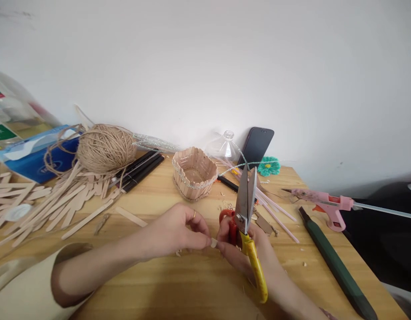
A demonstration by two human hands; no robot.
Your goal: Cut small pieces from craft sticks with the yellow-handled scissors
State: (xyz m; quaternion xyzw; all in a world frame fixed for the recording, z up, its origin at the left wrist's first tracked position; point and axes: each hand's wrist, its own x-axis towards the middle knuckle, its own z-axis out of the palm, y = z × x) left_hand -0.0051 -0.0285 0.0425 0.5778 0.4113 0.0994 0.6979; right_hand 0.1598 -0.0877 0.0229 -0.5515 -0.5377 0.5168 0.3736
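Observation:
My left hand (181,229) is closed in a pinch on one end of a small pale piece of craft stick (213,242). On its other side, the thumb and a fingertip of my right hand (263,253) come up against the same piece. Scissors (244,209) with one red and one yellow handle rest in my right hand, blades pointing up and slightly apart. Just beyond both hands stands a little basket (188,192) of craft-stick pieces, with silvery glitter cord around it.
Loose craft sticks (72,200) and a twine ball (105,149) lie left. A clear bottle top (225,146), a phone (257,144) and a green flower (268,166) stand by the wall. A pink glue gun (325,202) and a dark green tool (335,262) lie right.

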